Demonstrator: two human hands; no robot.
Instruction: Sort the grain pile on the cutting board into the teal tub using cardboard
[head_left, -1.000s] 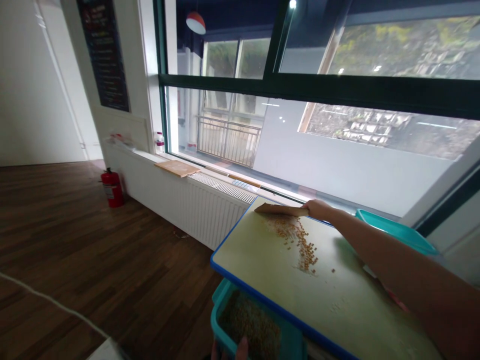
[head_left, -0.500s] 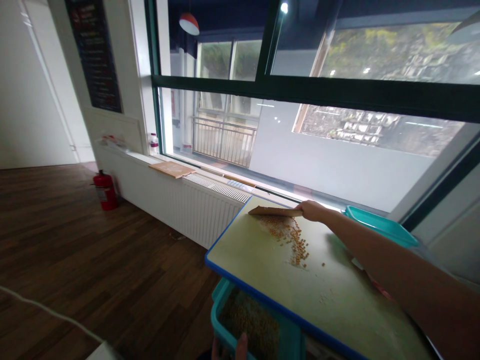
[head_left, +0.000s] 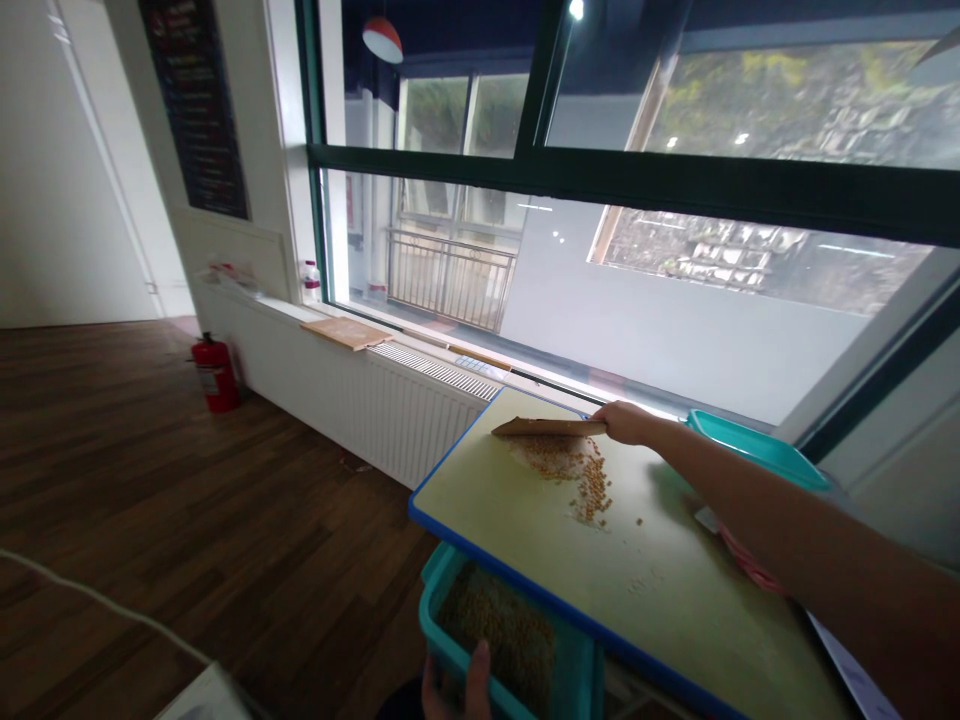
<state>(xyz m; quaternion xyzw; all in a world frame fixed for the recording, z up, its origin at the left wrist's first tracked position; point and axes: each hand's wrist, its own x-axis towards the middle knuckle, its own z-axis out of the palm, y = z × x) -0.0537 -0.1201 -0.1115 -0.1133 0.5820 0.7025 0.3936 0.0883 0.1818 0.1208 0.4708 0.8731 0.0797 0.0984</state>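
**Window side of room, daylit**

Large window (head_left: 559,285), dark green frame (head_left: 675,185). In the panes (head_left: 592,120): railing (head_left: 450,282), pale wall (head_left: 600,320), stony bank (head_left: 705,255) with greenery (head_left: 750,85); orange-red pendant lamp (head_left: 383,41) upper left, real or reflected unclear. White ribbed radiator (head_left: 412,420) below, wooden board (head_left: 346,332) on the ledge (head_left: 281,309). Red fire extinguisher (head_left: 215,375) on dark wood-plank floor (head_left: 135,480). Dark poster (head_left: 196,110) on white wall (head_left: 249,70) at left. Blue-edged desk (head_left: 480,480) near the window.

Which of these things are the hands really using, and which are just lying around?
In use:
flat brown tool, held by the right hand
small brown pieces, against the tool on the table
lower teal tub, held by the left hand

Seemingly just lying about:
red fire extinguisher
bottle by the window
flat wooden board near the bottle
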